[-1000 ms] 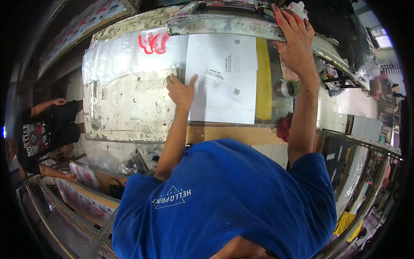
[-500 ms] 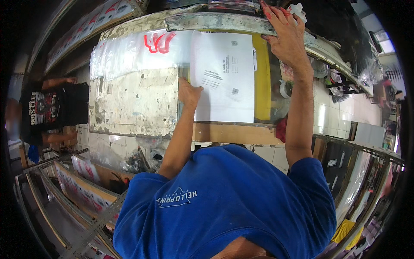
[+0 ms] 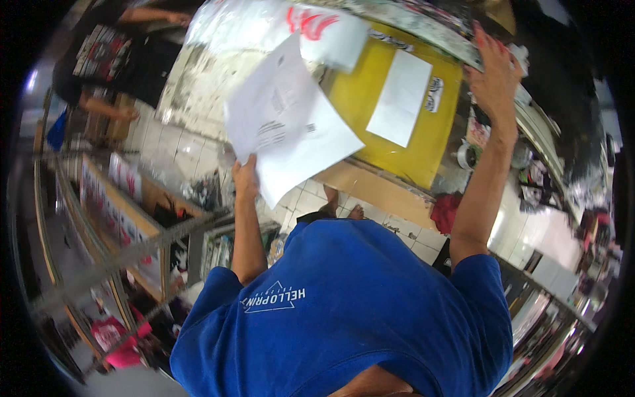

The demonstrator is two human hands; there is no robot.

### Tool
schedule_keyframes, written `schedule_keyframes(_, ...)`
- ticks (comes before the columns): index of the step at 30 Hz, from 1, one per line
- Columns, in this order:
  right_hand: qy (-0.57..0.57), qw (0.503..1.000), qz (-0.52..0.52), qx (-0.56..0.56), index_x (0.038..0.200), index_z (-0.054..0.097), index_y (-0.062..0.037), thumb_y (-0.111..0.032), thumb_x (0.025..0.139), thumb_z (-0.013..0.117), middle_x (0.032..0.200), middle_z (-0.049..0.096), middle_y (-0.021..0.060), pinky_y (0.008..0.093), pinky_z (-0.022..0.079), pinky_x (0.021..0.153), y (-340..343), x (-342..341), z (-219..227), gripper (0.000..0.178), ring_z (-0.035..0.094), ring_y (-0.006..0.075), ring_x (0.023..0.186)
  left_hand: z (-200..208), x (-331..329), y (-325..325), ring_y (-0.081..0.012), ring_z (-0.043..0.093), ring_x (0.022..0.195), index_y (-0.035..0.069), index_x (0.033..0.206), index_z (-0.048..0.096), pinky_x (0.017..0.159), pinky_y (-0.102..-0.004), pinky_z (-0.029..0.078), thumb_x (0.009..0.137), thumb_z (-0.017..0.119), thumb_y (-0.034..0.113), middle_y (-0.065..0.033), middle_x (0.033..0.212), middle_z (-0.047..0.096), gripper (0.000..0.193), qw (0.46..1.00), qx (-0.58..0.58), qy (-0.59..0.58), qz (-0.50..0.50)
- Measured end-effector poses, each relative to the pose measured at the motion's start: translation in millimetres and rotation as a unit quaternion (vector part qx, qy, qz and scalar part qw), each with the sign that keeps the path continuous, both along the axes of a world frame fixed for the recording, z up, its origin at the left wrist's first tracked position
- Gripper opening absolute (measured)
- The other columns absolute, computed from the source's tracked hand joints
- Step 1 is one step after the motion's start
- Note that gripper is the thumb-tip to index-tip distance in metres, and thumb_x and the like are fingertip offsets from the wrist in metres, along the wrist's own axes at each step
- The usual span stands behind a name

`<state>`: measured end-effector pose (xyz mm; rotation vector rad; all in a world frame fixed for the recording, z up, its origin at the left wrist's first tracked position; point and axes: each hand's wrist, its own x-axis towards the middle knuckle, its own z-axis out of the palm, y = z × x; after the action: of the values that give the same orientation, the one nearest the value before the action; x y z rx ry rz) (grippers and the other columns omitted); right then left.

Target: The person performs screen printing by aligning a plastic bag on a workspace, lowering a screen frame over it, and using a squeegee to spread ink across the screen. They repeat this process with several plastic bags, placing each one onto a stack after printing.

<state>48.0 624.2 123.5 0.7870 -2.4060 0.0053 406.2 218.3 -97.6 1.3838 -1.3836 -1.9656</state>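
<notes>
My left hand (image 3: 245, 177) pinches the edge of a large white sheet of paper (image 3: 291, 126) with small dark print. The sheet is lifted and tilted over the left part of the table. My right hand (image 3: 495, 83), its fingertips stained red, grips the end of a paint-stained frame (image 3: 436, 20) at the far right. Below that frame lies a yellow board (image 3: 433, 149) bearing a smaller blank white sheet (image 3: 400, 99). A black-and-white printed piece (image 3: 434, 94) sits beside the blank sheet, and another (image 3: 390, 40) is near the board's far edge.
Clear plastic film with red marks (image 3: 264, 26) covers the far left of the stained whitish tabletop (image 3: 192, 99). Another person (image 3: 132, 53) in black stands at the left. Metal racks (image 3: 132, 231) fill the lower left. A tape roll (image 3: 467, 156) and dark red cloth (image 3: 448, 212) lie at the right.
My left hand has lifted the printed sheet off the yellow board and drawn it left and nearer, uncovering the blank sheet. My right hand stays on the frame. The view has turned.
</notes>
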Motion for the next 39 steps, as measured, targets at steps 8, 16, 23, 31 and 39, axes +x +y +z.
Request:
schedule_keyframes(8, -0.02, 0.999, -0.005, 0.04, 0.153, 0.034, -0.0299, -0.025, 0.083, 0.072, 0.143, 0.054, 0.0043, 0.0533, 0.032, 0.106, -5, -11, 7, 0.081, 0.048, 0.0278, 0.132, -93, 294, 47, -0.0317, 0.064, 0.111, 0.006, 0.144, 0.045, 0.098, -0.0459, 0.052, 0.097, 0.053, 0.008, -0.0192, 0.124, 0.064, 0.048, 0.941, 0.174, 0.077, 0.278)
schedule_keyframes(16, -0.077, 0.997, -0.004, 0.025, 0.149, 0.043, -0.025, -0.026, 0.085, 0.071, 0.146, 0.052, 0.0069, 0.0501, 0.029, 0.111, 1, -16, 16, 0.07, 0.045, 0.0269, 0.136, -144, 297, 129, -0.0271, 0.06, 0.113, -0.007, 0.133, 0.05, 0.1, -0.0401, 0.047, 0.092, 0.066, 0.009, -0.0153, 0.127, 0.062, 0.046, 0.949, 0.131, -0.07, 0.279)
schedule_keyframes(23, -0.071, 0.994, 0.083, -0.004, 0.146, 0.048, -0.0182, -0.022, 0.081, 0.075, 0.133, 0.061, 0.0141, 0.0411, 0.046, 0.1, 1, -12, 27, 0.07, 0.057, 0.0347, 0.123, -175, 205, 79, -0.0208, 0.061, 0.101, -0.008, 0.126, 0.058, 0.093, -0.0341, 0.047, 0.093, 0.065, 0.009, -0.0113, 0.114, 0.066, 0.038, 0.975, 0.021, -0.06, 0.213)
schedule_keyframes(31, -0.075, 0.994, 0.075, -0.024, 0.15, 0.042, -0.0181, -0.014, 0.076, 0.077, 0.135, 0.059, 0.0152, 0.0443, 0.036, 0.109, -11, -13, 45, 0.082, 0.054, 0.0339, 0.125, -185, 107, 16, -0.0216, 0.058, 0.11, -0.004, 0.132, 0.054, 0.095, -0.0357, 0.046, 0.096, 0.064, 0.018, -0.0123, 0.125, 0.061, 0.043, 0.983, -0.025, 0.066, 0.17)
schedule_keyframes(39, -0.137, 0.989, -0.042, -0.048, 0.15, 0.041, -0.0191, -0.009, 0.079, 0.072, 0.143, 0.052, 0.0138, 0.0445, 0.024, 0.116, -13, -1, 57, 0.078, 0.04, 0.0359, 0.137, -37, -41, -37, -0.034, 0.057, 0.105, -0.002, 0.111, 0.066, 0.093, -0.043, 0.045, 0.093, 0.066, 0.015, -0.0183, 0.114, 0.063, 0.025, 0.832, -0.521, -0.066, 0.178)
